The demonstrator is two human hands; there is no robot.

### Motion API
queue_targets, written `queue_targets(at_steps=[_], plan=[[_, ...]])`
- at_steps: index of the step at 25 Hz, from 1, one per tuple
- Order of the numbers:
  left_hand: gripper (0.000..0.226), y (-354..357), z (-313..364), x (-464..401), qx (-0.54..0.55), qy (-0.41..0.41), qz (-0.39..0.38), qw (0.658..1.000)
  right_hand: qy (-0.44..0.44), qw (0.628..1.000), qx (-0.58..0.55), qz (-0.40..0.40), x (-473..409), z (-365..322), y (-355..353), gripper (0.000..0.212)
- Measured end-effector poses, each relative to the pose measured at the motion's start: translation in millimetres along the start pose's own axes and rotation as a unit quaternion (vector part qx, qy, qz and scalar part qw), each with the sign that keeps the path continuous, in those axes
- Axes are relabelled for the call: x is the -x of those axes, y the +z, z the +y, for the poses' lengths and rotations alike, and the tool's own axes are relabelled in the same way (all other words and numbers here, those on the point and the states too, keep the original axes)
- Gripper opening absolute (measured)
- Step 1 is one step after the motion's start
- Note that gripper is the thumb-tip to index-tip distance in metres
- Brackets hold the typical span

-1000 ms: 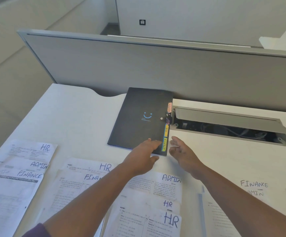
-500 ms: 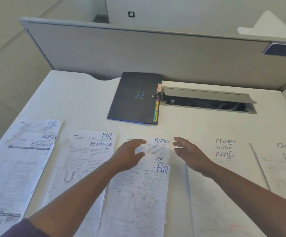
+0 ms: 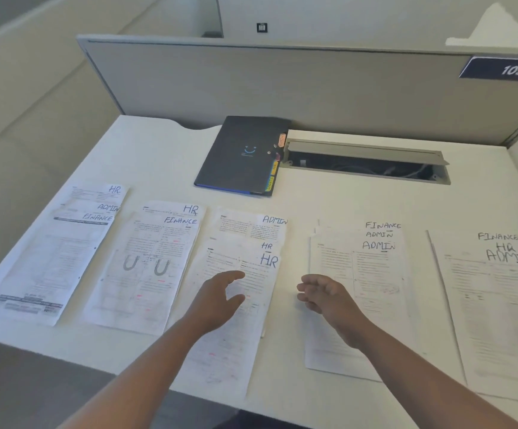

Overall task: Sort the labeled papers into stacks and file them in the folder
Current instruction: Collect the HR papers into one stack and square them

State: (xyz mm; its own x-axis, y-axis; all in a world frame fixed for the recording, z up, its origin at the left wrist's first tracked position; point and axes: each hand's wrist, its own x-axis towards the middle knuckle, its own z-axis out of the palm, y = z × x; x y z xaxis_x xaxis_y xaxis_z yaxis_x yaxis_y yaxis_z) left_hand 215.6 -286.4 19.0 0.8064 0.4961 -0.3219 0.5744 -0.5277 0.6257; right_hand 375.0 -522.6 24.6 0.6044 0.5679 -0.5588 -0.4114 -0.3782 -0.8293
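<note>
Your left hand (image 3: pixel 217 300) is above the middle pile of papers (image 3: pixel 236 292), with the fingers loosely spread and nothing held in it. Your right hand (image 3: pixel 326 297) is just beside that pile, over the bare strip of the bench (image 3: pixel 158 156) between the middle pile and the next one, and its fingers are also relaxed and hold nothing. Whether the hands touch the paper or the bench, the picture does not show clearly.

Five piles of papers lie in a row along the near part of the bench. The far left pile (image 3: pixel 56 255) shows the labels HR, ADMIN and FINANCE. The second pile (image 3: pixel 149 267) shows HR and FINANCE. The middle pile shows ADMIN, HR and HR. The fourth pile (image 3: pixel 372 274) shows FINANCE, ADMIN and ADMIN. The far right pile (image 3: pixel 499 298) shows FINANCE, HR and ADMIN.

The dark folder (image 3: pixel 239 156) lies closed and flat at the back of the bench, behind the middle pile and well apart from your hands. It has coloured tabs on its right edge. Just to the right of it is an open cable slot (image 3: pixel 366 164) in the bench. Behind stands a grey partition (image 3: pixel 282 85) with a sign reading 109 (image 3: pixel 511 69).
</note>
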Motion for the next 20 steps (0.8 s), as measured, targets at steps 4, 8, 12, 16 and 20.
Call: queue_targets(at_steps=[4,8,12,16,20], plan=[[0.057,26,1,37,-0.021,-0.045,0.035,0.998,0.005,1.000,-0.007,-0.026,11,15,-10,0.018],[0.074,38,-1,57,-0.103,-0.102,0.003,0.989,0.020,0.999,0.009,-0.047,12,25,-6,0.020],[0.094,39,-1,64,-0.149,-0.120,-0.068,0.979,0.025,0.995,0.056,-0.083,15,33,9,0.030],[0.103,39,0,61,-0.230,-0.113,-0.102,0.961,0.032,0.992,0.075,-0.100,16,36,23,0.039],[0.110,34,-1,58,-0.265,-0.108,-0.125,0.950,0.033,0.991,0.091,-0.096,9,35,37,0.041]])
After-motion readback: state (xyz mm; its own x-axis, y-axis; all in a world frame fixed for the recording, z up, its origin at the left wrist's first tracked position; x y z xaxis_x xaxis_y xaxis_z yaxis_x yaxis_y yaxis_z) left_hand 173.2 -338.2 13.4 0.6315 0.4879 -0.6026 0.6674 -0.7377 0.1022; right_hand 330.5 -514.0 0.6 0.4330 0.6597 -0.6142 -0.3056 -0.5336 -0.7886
